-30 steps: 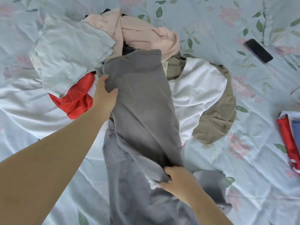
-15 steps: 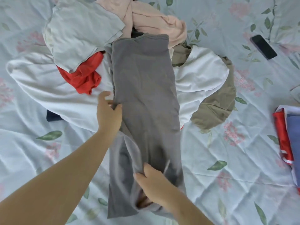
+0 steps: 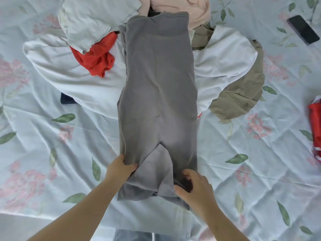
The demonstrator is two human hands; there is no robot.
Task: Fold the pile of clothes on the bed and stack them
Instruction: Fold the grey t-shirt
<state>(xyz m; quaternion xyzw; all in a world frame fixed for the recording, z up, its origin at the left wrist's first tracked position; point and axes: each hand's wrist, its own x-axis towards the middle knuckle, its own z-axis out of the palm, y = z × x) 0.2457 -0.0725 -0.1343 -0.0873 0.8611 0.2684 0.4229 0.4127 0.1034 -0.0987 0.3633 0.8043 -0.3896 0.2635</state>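
The left hand (image 3: pixel 119 168) grips the near left edge of the grey garment (image 3: pixel 159 94), thumb on top of the cloth. The right hand (image 3: pixel 194 186) holds its near right corner, fingers curled into a fold. The grey garment lies flat as a long narrow strip on the floral bed cover (image 3: pixel 52 153). Its long axis runs straight away from the person, and its far end rests on the pile.

Left of the grey garment lie a white garment (image 3: pixel 69 80), a crumpled red garment (image 3: pixel 97 58) and a pale garment (image 3: pixel 93 20). To its right sit more white cloth (image 3: pixel 224 56) and a khaki garment (image 3: pixel 243 94). A pink garment (image 3: pixel 196 11) lies beyond its far end. Well to its right are a red folded item (image 3: pixel 315 126) and, farther off, a dark phone (image 3: pixel 303 29).
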